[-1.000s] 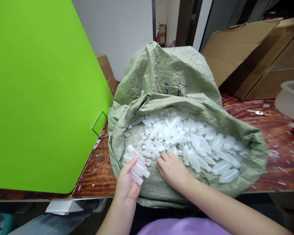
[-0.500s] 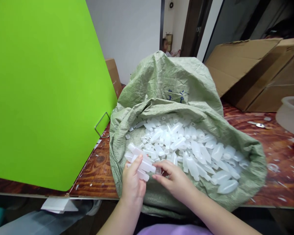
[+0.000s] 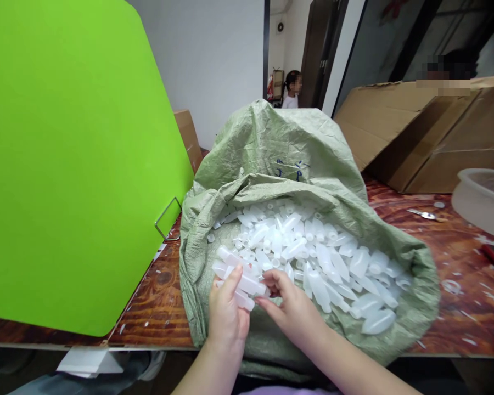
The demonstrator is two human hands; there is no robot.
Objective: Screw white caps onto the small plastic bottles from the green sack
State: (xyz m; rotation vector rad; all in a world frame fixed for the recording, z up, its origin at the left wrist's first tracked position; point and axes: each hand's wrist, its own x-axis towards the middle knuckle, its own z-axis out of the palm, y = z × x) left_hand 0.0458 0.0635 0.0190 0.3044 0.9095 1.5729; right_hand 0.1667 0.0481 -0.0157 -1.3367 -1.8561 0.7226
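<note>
A green woven sack (image 3: 280, 159) lies open on the wooden table (image 3: 448, 258), full of small translucent white plastic bottles (image 3: 313, 252). My left hand (image 3: 227, 318) is at the sack's near rim, closed round a bundle of several of these bottles (image 3: 239, 277) laid side by side. My right hand (image 3: 293, 310) is just to the right of it, fingers curled, its fingertips touching the right end of the bundle; whether it pinches a bottle of its own is hard to make out.
A large bright green board (image 3: 69, 159) stands at the left on a wire clip (image 3: 167, 219). Big cardboard boxes (image 3: 428, 137) lie at the back right. A translucent white basin (image 3: 483, 200) and a spoon (image 3: 424, 214) sit at the right. A person (image 3: 290, 90) stands in the far doorway.
My right hand left the loose bottles in the sack and came to the bundle in my left hand. The view tilted up a little.
</note>
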